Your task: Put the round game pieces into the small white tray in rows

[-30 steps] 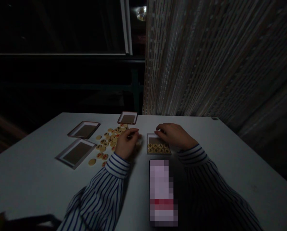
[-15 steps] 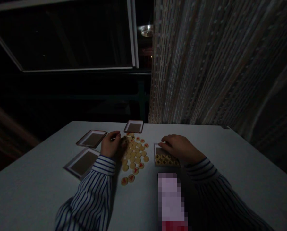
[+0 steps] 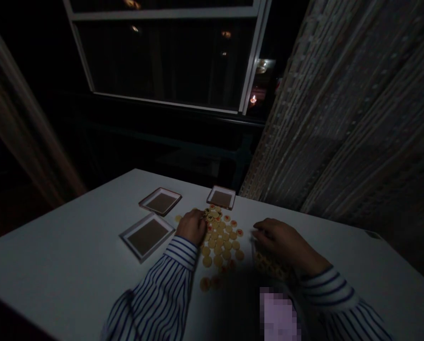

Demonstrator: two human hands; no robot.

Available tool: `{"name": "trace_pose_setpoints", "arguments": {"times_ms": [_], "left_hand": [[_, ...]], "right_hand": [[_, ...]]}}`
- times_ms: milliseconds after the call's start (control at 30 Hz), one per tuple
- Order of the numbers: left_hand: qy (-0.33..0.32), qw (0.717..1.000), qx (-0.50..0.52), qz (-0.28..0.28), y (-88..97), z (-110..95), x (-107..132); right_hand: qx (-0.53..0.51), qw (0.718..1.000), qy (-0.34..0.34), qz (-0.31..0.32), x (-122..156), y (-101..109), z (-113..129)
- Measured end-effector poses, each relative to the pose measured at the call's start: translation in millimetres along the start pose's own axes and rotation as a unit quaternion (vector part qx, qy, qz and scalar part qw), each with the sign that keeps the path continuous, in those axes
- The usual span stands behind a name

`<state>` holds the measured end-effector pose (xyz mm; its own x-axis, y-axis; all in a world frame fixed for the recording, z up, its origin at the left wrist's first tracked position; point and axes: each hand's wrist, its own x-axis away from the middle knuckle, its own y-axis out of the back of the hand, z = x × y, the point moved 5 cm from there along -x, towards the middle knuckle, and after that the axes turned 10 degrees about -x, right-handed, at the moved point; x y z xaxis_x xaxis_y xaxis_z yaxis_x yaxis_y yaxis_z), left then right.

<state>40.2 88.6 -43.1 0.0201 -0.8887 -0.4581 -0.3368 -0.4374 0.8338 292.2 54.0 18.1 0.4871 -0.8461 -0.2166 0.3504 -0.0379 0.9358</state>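
Observation:
Round wooden Chinese chess pieces [image 3: 219, 244] lie in a loose pile on the white table, some with red characters and others plain side up. At the pile's far left edge, my left hand [image 3: 192, 226] has its fingers curled down over pieces; what they grip is hidden. Over a shallow tray [image 3: 253, 255] to the right hovers my right hand [image 3: 286, 244], fingers bent and a gap showing between thumb and forefinger. Rows of pieces with dark characters [image 3: 268, 266] fill the tray's near part, partly covered by that hand.
Shallow framed trays or lids stand left of the pile, a pale one [image 3: 148, 236] and a brown-edged one [image 3: 160, 201]; a smaller one [image 3: 221, 197] is behind it. A pixelated pale purple shape [image 3: 279, 315] is near me. String curtains [image 3: 325, 118] hang beyond the table.
The view has turned left, shifting the table rightward. My left hand has lowered from above the pile's left side onto its pieces. My right hand stays over the tray.

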Motion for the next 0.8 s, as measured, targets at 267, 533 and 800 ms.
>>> {"name": "trace_pose_setpoints", "arguments": {"times_ms": [267, 533, 800], "left_hand": [[0.001, 1.000, -0.017, 0.022, -10.8, 2.8, 1.6], [-0.011, 0.999, -0.021, 0.032, -13.8, 2.1, 1.3], [-0.006, 0.999, -0.031, 0.044, -20.2, 4.1, 1.9]], "right_hand": [[0.019, 0.996, 0.059, 0.063, -55.5, -23.7, 29.4], [0.041, 0.990, 0.095, 0.092, -104.4, -60.7, 48.3], [0.042, 0.988, 0.095, 0.115, -126.9, -83.1, 55.9]]}}
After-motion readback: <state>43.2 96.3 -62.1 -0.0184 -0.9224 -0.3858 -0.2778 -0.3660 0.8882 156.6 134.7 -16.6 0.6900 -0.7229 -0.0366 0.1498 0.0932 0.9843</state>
